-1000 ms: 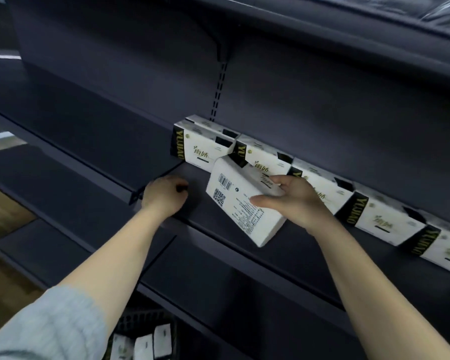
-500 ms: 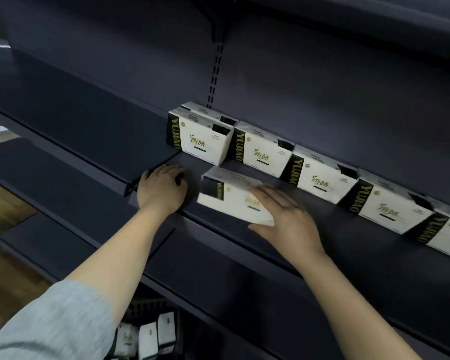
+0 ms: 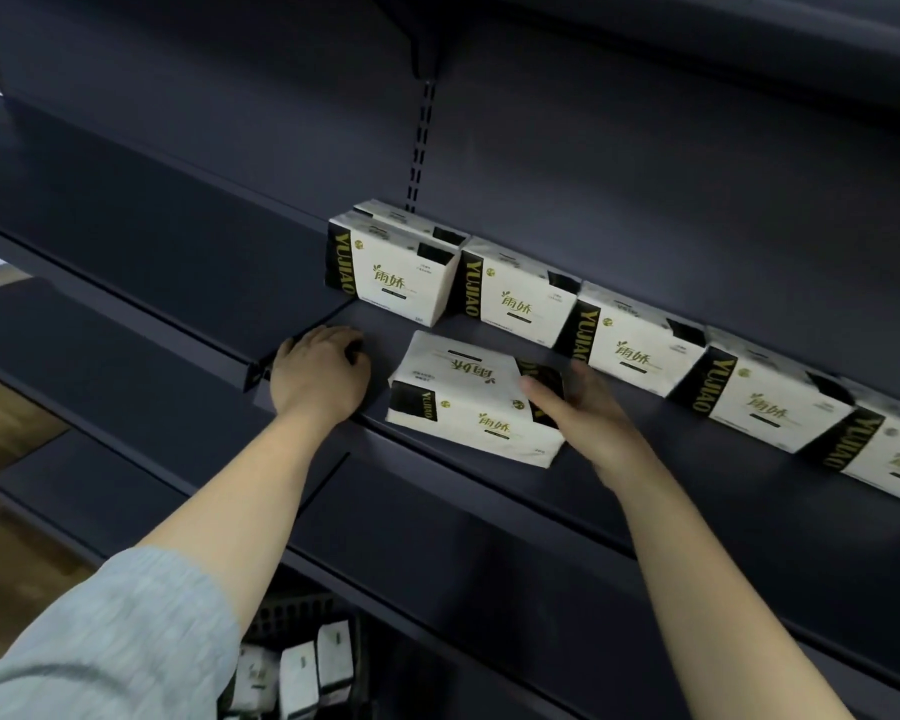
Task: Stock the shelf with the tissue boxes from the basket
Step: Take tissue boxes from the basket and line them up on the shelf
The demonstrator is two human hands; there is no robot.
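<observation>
Through my head camera, every pack in the row [image 3: 640, 350] along the back of the shelf [image 3: 723, 491] is showing "YUJIAO" in gold down a black band, with green Chinese characters on the white face; the smaller print is too fine for me to read. The front pack [image 3: 468, 402] is carrying the same band and characters on two faces.

My right hand [image 3: 588, 418] is holding that front pack at its right end, thumb pressing on top and fingers reaching behind it. My left hand [image 3: 318, 376] is curling over the shelf's front lip, gripping the edge.

A second ago I was holding this pack tilted in the air, barcode side up; half a second ago I was pressing it flat; now it is sitting on the shelf in front of the row, turned with its label toward me. My left hand is staying where it was.

The shelving is dark grey metal with a slotted upright [image 3: 421, 148] behind. Below, the basket [image 3: 292, 615] is holding more packs [image 3: 302, 672], and wooden floor [image 3: 6, 407] is showing at left.
</observation>
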